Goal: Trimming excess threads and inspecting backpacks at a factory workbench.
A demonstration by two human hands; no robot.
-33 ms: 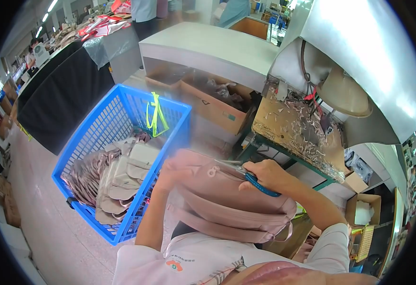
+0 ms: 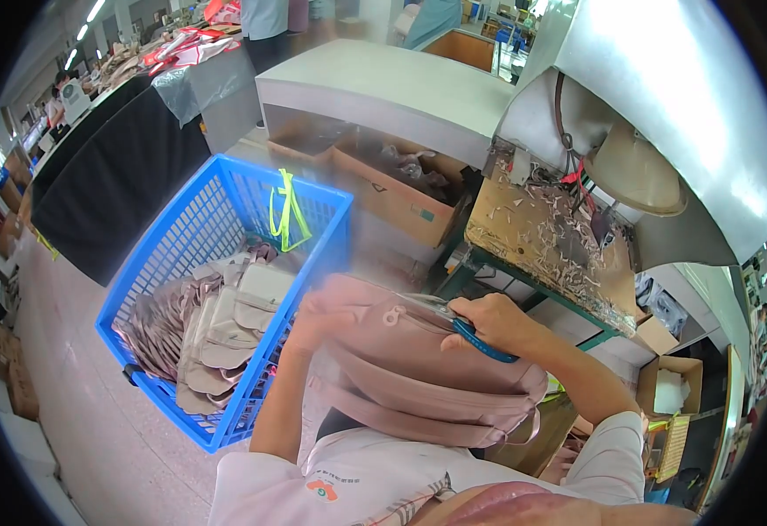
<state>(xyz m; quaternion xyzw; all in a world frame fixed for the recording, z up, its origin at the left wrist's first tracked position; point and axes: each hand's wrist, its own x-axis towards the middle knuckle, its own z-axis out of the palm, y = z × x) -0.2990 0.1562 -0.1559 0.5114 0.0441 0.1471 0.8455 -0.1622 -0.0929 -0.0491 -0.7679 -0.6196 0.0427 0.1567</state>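
Observation:
A dusty-pink bag (image 2: pixel 419 377), like a backpack with a zip and straps, rests across my lap. My left hand (image 2: pixel 318 317) grips its left end; that spot is hazy and the fingers are hard to make out. Over the top of the bag, my right hand (image 2: pixel 489 323) is closed round scissors (image 2: pixel 480 342) with blue handles. The metal blades point left along the zip seam, close to a round zip pull (image 2: pixel 392 316). How far the blades stand apart I cannot tell.
On my left stands a blue plastic basket (image 2: pixel 120 289) holding stacked beige and pinkish fabric pieces (image 2: pixel 226 324); a neon-yellow strap (image 2: pixel 287 210) hangs on its rim. A scrap-strewn worktable (image 2: pixel 524 223) is ahead right, under a metal hood. Cardboard boxes (image 2: pixel 392 193) sit beneath a white bench (image 2: pixel 383 83).

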